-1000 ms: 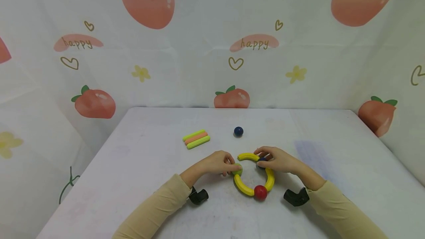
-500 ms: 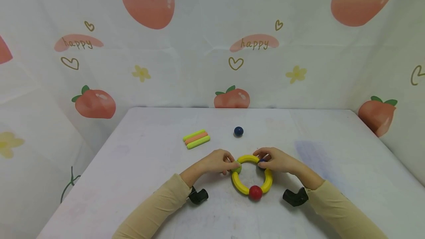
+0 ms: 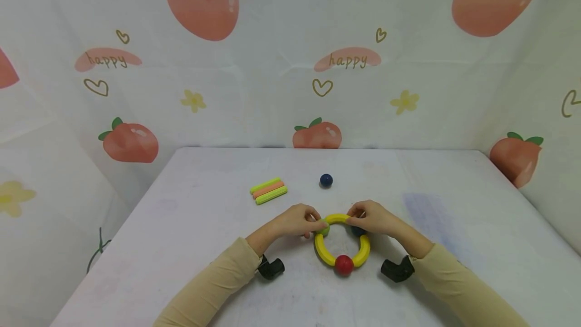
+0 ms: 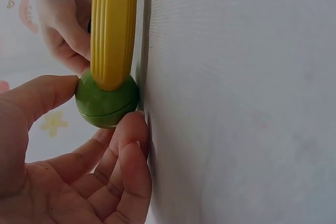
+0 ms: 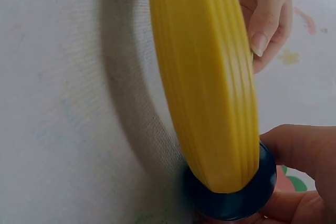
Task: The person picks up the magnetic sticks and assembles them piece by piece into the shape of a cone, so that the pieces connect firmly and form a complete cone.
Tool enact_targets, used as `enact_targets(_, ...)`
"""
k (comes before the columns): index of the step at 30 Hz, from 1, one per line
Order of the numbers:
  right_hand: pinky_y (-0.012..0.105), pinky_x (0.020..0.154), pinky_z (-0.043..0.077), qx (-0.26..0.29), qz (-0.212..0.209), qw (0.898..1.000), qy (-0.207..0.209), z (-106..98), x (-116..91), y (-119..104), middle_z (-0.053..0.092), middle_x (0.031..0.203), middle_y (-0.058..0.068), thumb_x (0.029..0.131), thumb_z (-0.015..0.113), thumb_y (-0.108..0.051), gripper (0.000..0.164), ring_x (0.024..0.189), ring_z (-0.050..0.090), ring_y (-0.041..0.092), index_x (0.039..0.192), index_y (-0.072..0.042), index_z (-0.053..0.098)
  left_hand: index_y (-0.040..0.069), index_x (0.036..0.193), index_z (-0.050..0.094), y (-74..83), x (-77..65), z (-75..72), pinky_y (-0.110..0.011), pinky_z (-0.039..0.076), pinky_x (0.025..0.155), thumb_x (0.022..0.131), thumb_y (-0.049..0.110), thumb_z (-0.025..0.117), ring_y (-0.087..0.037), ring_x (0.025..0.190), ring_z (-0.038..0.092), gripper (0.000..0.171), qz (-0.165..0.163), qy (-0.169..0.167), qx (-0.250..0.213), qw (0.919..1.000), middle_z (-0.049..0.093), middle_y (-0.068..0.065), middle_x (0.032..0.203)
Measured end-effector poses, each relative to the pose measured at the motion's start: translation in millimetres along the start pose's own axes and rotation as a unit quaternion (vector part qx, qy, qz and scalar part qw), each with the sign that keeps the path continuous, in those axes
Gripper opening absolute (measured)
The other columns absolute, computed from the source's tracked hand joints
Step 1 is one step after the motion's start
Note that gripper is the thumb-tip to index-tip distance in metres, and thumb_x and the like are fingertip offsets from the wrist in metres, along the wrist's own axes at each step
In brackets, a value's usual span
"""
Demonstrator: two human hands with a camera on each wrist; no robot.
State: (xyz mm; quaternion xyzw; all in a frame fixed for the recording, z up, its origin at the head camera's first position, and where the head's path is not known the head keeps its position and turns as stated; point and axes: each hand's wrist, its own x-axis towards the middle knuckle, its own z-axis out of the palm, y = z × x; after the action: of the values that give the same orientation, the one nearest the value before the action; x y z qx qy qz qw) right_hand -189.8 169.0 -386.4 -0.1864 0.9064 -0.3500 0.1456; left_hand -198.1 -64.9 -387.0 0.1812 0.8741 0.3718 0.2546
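A ring of yellow curved rods (image 3: 324,251) joined by balls lies on the white table. My left hand (image 3: 297,220) pinches the green ball (image 4: 105,100) at the ring's left, thumb on one side and fingers on the other. At the ring's right, my right hand (image 3: 373,216) holds the dark blue ball (image 5: 236,198) between thumb and fingers, its thumb reaching the end of the far yellow rod (image 3: 338,218) in the head view. The red ball (image 3: 344,265) joins the two nearer rods at the front. Part of the dark blue ball is hidden behind the fingers.
A loose dark blue ball (image 3: 326,180) sits behind the ring. To its left, two lime rods and an orange rod (image 3: 269,190) lie side by side. Black wrist cameras (image 3: 271,269) hang by both sleeves. A printed white cloth (image 3: 254,105) stands behind the table.
The far rod's left end has come against the green ball, closing the ring. The red ball and nearer rods have swung left. The right hand has shifted slightly left.
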Motion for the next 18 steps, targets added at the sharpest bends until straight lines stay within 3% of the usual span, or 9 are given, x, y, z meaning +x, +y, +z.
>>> enact_targets(11,0.024,0.064,0.045,0.012,0.024,1.000,-0.003,-0.2,-1.0,0.5,0.063,0.088,0.009,0.087,0.061,-0.018,0.022,0.075,0.051,0.014,0.100,0.001,0.064,0.006,0.113,0.062,-2.1,1.9,-3.7,-0.021,0.042,0.056,0.088,0.034,0.061,-0.010,0.061,0.055,0.038,0.010,0.006,0.005,0.9999,0.060,-0.003,0.080)
enact_targets(15,0.027,0.070,0.050,0.025,0.011,0.999,-0.018,-2.5,-0.8,4.2,0.063,0.096,0.010,0.087,0.064,-0.024,0.033,0.081,0.057,0.016,0.111,-0.002,0.061,0.006,0.116,0.061,-3.6,4.3,-6.6,-0.021,0.043,0.057,0.090,0.033,0.059,-0.010,0.063,0.055,0.038,0.012,0.021,0.015,0.9996,0.060,-0.005,0.086)
enact_targets(18,0.034,0.079,0.052,0.038,-0.013,0.998,-0.047,-5.3,-2.3,6.8,0.060,0.106,0.015,0.082,0.070,-0.027,0.051,0.091,0.059,0.021,0.124,-0.002,0.053,0.006,0.117,0.060,-4.9,7.8,-9.8,-0.021,0.044,0.058,0.091,0.033,0.058,-0.011,0.064,0.055,0.037,0.009,0.041,0.021,0.9989,0.060,-0.007,0.091)
